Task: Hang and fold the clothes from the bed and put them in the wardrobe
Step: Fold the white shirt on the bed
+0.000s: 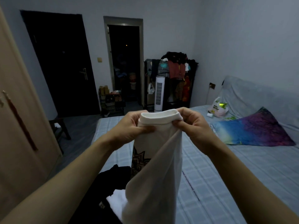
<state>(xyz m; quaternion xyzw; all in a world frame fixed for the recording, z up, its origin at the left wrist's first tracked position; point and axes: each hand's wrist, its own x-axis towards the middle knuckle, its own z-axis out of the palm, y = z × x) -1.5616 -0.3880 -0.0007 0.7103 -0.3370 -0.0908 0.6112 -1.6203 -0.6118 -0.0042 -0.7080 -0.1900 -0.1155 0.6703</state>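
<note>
Both hands grip one white garment (155, 159) at its ribbed opening: left hand (129, 126) and right hand (192, 125) pinch opposite sides, likely to find its shape for folding. It hangs over the bed (226, 183)'s near edge, above dark clothes (111, 180), possibly more laundry.

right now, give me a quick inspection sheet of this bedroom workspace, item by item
surface: bed with pale blue checked sheet, mostly bare at the middle
job's things: white garment with a dark print, held up by its collar; black clothes and something white heaped at the near bed edge; wardrobe door on the left, shut
clutter: colourful pillow, plastic bag, small white roll beside it
grippers: left hand and right hand each pinch the collar
cables: one wire running down from the wall socket
surroundings: tower fan, overloaded clothes rack, shoe rack, dark door, open doorway
</note>
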